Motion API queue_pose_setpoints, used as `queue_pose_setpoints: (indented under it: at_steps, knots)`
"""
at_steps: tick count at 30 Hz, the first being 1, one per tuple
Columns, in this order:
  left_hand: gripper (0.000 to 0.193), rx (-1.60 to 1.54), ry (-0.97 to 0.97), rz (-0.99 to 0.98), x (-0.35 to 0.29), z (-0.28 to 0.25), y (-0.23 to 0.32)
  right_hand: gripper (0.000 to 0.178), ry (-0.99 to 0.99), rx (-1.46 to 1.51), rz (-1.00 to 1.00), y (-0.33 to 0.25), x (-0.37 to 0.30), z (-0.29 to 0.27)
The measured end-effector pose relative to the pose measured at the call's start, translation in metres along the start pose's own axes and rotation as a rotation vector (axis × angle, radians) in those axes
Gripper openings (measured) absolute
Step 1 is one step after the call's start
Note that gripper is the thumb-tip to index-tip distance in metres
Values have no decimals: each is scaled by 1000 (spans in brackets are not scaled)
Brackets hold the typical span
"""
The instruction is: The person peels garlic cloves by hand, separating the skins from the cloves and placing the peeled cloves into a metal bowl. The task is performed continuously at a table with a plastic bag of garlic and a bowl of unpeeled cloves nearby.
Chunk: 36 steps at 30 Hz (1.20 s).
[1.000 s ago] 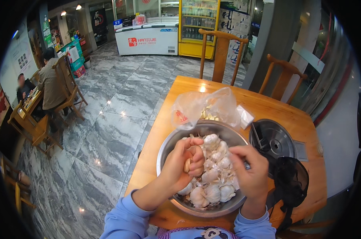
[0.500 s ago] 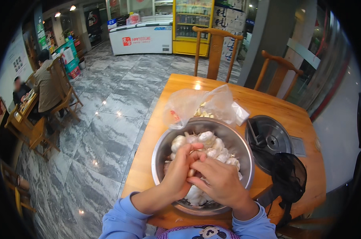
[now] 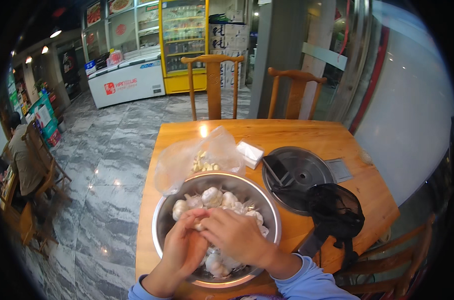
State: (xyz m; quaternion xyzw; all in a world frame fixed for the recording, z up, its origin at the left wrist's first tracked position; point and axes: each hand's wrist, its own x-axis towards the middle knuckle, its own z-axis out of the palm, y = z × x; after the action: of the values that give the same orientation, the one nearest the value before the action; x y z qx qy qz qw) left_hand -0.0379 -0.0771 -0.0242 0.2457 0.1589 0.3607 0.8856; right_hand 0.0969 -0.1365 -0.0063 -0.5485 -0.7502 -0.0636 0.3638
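Observation:
Over a steel bowl (image 3: 274,200), my left hand (image 3: 184,246) and my right hand (image 3: 237,236) meet at the fingertips. Between them is a small pale garlic clove (image 3: 199,226), partly hidden by my fingers. My left hand is cupped around it with the palm turned inward, and the right thumb and fingers pinch at it from the other side. Whole garlic bulbs (image 3: 212,196) and loose papery skins fill the bowl, some covered by my hands. Just behind the bowl, a clear plastic bag (image 3: 174,162) lies spread open with peeled garlic cloves (image 3: 203,162) in it.
On the wooden table (image 3: 307,131), a white tissue pack (image 3: 250,153) lies by the bag. A round dark metal lid (image 3: 307,172) with a black phone-like object (image 3: 277,170) and a black mesh bag (image 3: 337,210) are at right. Chairs (image 3: 213,87) stand behind; a seated person (image 3: 28,155) is far left.
The view has turned right and up, so the table and bowl appear farther left and lower. My hands stay together over the bowl, the left palm showing more.

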Motion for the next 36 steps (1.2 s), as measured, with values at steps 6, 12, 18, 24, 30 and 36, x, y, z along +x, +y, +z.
queue_pose_setpoints:
  at_steps: [6, 12, 18, 24, 30, 36]
  knots:
    - [23, 42, -59, 9, 1, -5, 4, 14, 89, 365, 205, 4, 4, -9]
    - [32, 179, -120, 39, -1, 0, 3, 11, 68, 514, 349, 3, 7, -14]
    - [29, 354, -87, 121, -1, -1, 1, 10, 49, 479, 284, 7, 4, -11]
    - [26, 119, -145, 59, -1, -2, 9, 10, 14, 693, 382, 6, 3, -11]
    - [24, -28, -130, -36, -1, 2, 11, 11, 20, 844, 425, 2, 4, -14]
    - [22, -12, -72, 5, 1, -1, 4, 9, 38, 878, 460, 0, 2, -7]
